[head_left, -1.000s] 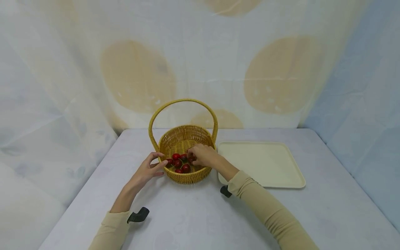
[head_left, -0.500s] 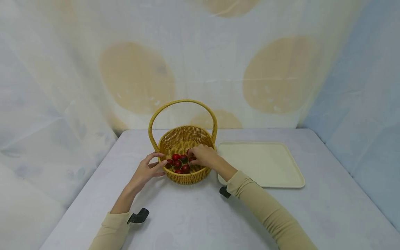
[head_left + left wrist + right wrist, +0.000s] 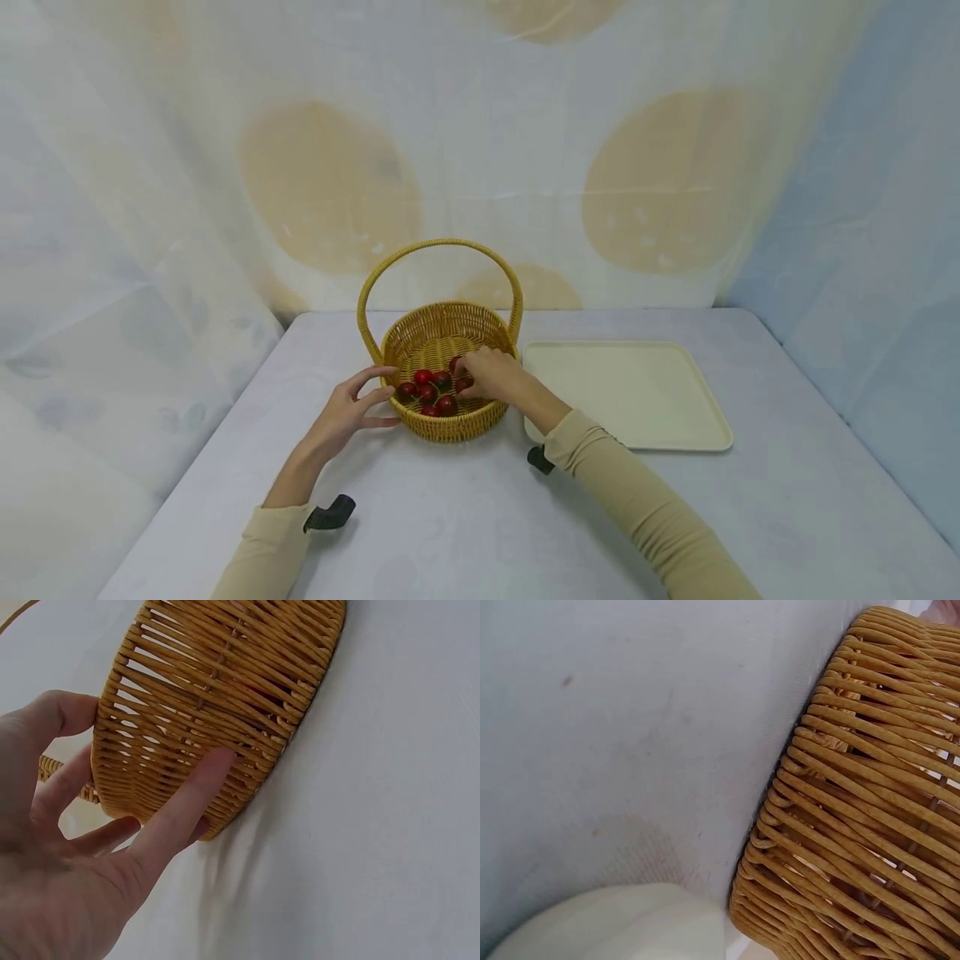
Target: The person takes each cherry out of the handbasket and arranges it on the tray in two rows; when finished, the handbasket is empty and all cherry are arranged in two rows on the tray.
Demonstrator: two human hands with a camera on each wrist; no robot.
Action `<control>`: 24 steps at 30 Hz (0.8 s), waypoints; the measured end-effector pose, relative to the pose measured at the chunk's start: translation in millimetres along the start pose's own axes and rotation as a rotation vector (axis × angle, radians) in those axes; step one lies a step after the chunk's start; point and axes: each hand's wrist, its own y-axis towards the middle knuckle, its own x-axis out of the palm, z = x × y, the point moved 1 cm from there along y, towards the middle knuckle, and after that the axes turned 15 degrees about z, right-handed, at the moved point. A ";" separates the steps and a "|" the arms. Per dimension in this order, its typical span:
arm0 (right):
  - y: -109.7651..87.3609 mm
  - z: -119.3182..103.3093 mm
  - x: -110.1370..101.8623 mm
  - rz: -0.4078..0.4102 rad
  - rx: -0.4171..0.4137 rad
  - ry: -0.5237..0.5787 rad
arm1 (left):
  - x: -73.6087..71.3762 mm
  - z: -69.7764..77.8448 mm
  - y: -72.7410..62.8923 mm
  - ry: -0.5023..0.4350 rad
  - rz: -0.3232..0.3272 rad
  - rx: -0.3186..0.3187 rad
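Observation:
A round yellow wicker basket (image 3: 442, 429) with a tall hoop handle stands on the table, several dark red cherries (image 3: 446, 406) lying in its near half. At its left side is my left hand (image 3: 347, 414), fingers spread at the rim. In the left wrist view, one fingertip meets the rim, and a long straight finger (image 3: 187, 799) lies along the woven outer wall. My right hand (image 3: 491, 375) reaches over the right rim into the basket, thumb and bent fingers around a cherry (image 3: 462, 385). The wicker wall hides this hand's fingers in the right wrist view.
A cream rectangular tray (image 3: 630, 396) lies right of the basket, partly under the right forearm. A black bent piece (image 3: 330, 512) sits at the left cuff, another (image 3: 540, 460) at the right. Patterned cloth (image 3: 495, 167) hangs behind the table (image 3: 465, 525).
The left thumb has drawn back slightly from the cherries toward the rim, and that hand's fingers are spread wider. The right fingertips have shifted a little to the right.

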 end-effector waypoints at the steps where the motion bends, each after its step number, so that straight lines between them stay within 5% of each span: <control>1: -0.2 0.3 -0.4 -0.003 0.002 -0.001 | 0.1 0.0 -0.2 -0.008 -0.007 -0.005; 24: 0.4 8.2 -5.1 0.093 -0.066 0.229 | 5.0 -0.6 1.9 -0.112 -0.007 -0.083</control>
